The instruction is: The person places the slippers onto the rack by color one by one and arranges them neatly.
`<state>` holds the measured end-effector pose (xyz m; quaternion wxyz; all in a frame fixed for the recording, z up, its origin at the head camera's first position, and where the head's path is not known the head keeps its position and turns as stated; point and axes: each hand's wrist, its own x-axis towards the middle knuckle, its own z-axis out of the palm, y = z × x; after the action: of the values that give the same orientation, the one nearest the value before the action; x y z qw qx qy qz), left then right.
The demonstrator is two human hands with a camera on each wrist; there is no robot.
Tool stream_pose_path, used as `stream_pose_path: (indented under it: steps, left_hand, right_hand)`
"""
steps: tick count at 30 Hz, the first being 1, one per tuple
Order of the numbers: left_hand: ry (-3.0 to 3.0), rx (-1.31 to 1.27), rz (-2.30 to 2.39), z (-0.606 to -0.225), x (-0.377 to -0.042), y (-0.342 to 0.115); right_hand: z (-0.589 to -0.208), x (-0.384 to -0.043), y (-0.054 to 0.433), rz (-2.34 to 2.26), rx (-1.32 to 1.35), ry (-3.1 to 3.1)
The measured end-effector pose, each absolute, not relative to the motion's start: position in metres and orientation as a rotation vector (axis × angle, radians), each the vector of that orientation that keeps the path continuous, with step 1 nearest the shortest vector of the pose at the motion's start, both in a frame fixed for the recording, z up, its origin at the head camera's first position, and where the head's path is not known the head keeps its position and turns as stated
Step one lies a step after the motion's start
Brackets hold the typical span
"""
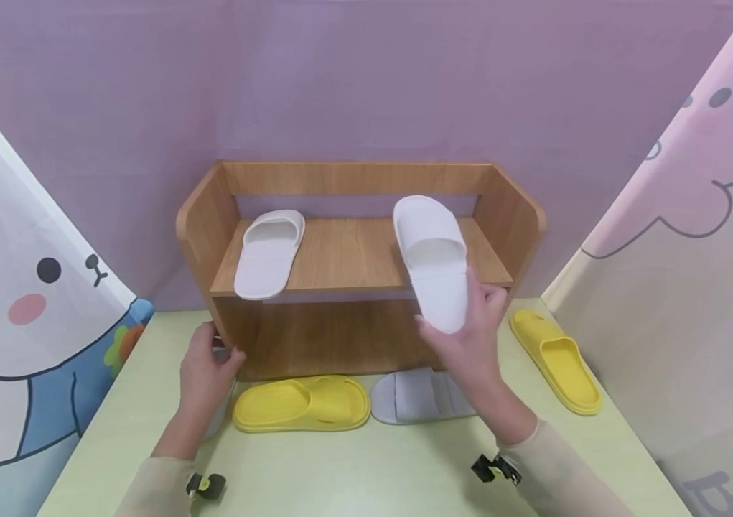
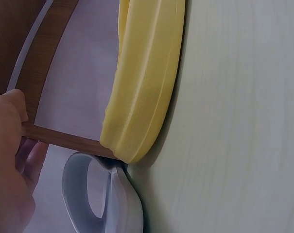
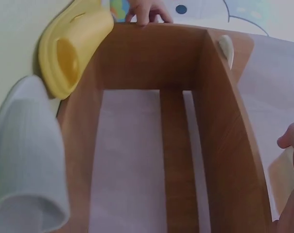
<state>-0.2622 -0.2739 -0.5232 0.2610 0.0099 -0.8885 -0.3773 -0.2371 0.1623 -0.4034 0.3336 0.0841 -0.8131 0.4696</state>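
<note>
My right hand (image 1: 472,341) grips the heel end of a white slipper (image 1: 431,251), thumb on one side and fingers on the other. The slipper's toe points toward the back, in front of the right part of the upper shelf; whether it touches the board I cannot tell. My left hand (image 1: 206,377) holds the front edge of the left side panel of a wooden shoe rack (image 1: 353,178), low down. In the left wrist view its thumb and fingers (image 2: 35,162) lie on either side of the panel. Another white slipper (image 1: 268,262) lies on the upper shelf's left.
Before the rack, a yellow slipper (image 1: 301,403) and a grey slipper (image 1: 411,396) lie sideways on the pale tabletop (image 1: 340,477). A second grey slipper (image 2: 122,201) is partly hidden behind my left hand. Another yellow slipper (image 1: 556,362) lies right of the rack.
</note>
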Motion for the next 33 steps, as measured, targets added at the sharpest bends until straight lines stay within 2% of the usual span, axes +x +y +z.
stream_pose_path:
  steps: [5,22,33]
  left_hand:
    - [-2.412,0.038,-1.023,-0.522,-0.262,-0.274]
    - [-2.390,0.019,-1.023,-0.523,-0.260,-0.274]
    - [-2.407,0.022,-1.034,-0.521,-0.259,-0.272]
  right_hand:
    - [-0.390,-0.242,0.143,1.244,0.190,-2.239]
    - [-0.361,-0.260,0.095,1.050,0.399,-2.355]
    - [-0.345,-0.278,0.067,0.904,0.297,-2.501]
